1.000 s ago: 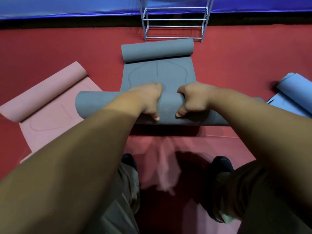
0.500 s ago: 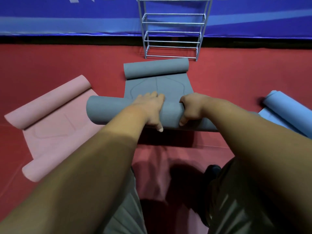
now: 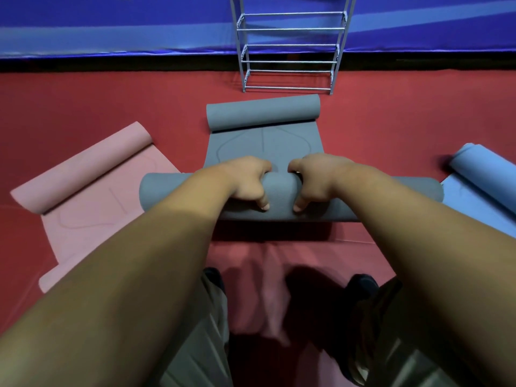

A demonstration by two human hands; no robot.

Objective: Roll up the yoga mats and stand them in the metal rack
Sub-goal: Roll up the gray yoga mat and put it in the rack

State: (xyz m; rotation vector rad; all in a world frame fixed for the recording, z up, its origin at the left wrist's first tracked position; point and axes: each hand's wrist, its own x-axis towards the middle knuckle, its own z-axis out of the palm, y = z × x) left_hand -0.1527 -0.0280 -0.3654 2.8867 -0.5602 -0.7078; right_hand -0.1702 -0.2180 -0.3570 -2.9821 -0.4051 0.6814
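Grey mat roll (image 3: 279, 191), left hand (image 3: 245, 181) and right hand (image 3: 318, 180) both curled over it (fingertips apparently tucked behind), should advance evenly toward twelve o'clock.

— Anything blocking my way to the metal rack (image 3: 290, 29)?
— I'm seeing the grey mat (image 3: 262, 115) lying just before it, far end curled up. Bare red floor (image 3: 391, 113) is running past on both sides. The pink mat (image 3: 83, 174) and blue mat (image 3: 485, 174) are crowding the flanks.

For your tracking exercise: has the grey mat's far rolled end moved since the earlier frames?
No. The far rolled end lies just before the foot of the metal rack, as earlier.
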